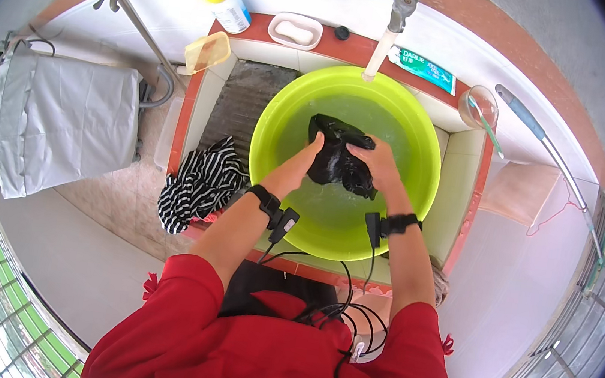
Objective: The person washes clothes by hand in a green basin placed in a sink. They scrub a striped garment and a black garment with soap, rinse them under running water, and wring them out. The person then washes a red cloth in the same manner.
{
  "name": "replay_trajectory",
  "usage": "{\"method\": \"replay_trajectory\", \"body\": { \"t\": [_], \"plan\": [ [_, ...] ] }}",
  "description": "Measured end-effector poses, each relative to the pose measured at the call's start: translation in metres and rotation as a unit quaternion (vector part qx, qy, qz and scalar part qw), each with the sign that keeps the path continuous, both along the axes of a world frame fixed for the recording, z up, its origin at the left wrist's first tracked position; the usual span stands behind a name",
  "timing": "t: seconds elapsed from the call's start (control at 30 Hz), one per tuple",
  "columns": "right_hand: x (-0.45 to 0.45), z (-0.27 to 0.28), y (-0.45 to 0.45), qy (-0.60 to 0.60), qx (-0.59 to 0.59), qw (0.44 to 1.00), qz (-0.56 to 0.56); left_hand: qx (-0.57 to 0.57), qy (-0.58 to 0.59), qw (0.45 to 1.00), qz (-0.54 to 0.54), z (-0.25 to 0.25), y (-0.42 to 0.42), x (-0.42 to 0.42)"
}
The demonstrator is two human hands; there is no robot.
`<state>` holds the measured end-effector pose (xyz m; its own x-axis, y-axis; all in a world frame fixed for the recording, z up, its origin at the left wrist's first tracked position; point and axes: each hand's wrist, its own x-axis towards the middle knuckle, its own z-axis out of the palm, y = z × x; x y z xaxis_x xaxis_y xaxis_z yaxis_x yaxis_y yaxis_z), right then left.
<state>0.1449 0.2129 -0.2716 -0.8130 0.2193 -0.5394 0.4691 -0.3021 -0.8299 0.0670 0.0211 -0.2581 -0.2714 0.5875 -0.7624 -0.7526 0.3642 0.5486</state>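
A wet black cloth [339, 162] is bunched up between my two hands over the water in a yellow-green plastic basin [424, 164]. My left hand [306, 158] grips its left side, thumb uppermost. On the right, my right hand [378, 161] holds the upper right edge, where a fold bulges over the fingers. The cloth's lower part hangs at the surface of the cloudy water [312, 204], and I cannot tell how much is under it. Both wrists wear black straps with small cabled devices.
The basin stands in a tiled sink with a red rim [186, 118]. A black-and-white striped garment [204, 182] drapes over the left rim. Above the basin juts a tap [381, 51]. Along the back ledge are a yellow-capped bottle [231, 10], a soap dish [309, 45] and a Darlie toothpaste box [425, 69].
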Motion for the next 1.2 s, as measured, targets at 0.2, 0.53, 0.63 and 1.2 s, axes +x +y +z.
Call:
{"method": "replay_trajectory", "body": {
  "t": [0.2,0.53,0.63,1.2],
  "plan": [
    [0.006,0.112,-0.018,0.095,-0.14,0.981,-0.092,0.119,-0.149,0.967,0.172,0.013,0.025,-0.014],
    [-0.007,0.096,0.001,0.131,0.292,0.942,-0.104,0.329,-0.354,0.847,0.222,0.077,0.035,-0.002],
    [-0.003,0.112,-0.015,0.196,0.486,0.852,0.005,0.32,-0.349,0.855,0.211,0.072,0.032,-0.006],
    [-0.005,0.121,-0.046,0.181,0.048,0.948,-0.257,0.213,0.064,0.932,0.286,0.119,0.053,0.012]
  ]
}}
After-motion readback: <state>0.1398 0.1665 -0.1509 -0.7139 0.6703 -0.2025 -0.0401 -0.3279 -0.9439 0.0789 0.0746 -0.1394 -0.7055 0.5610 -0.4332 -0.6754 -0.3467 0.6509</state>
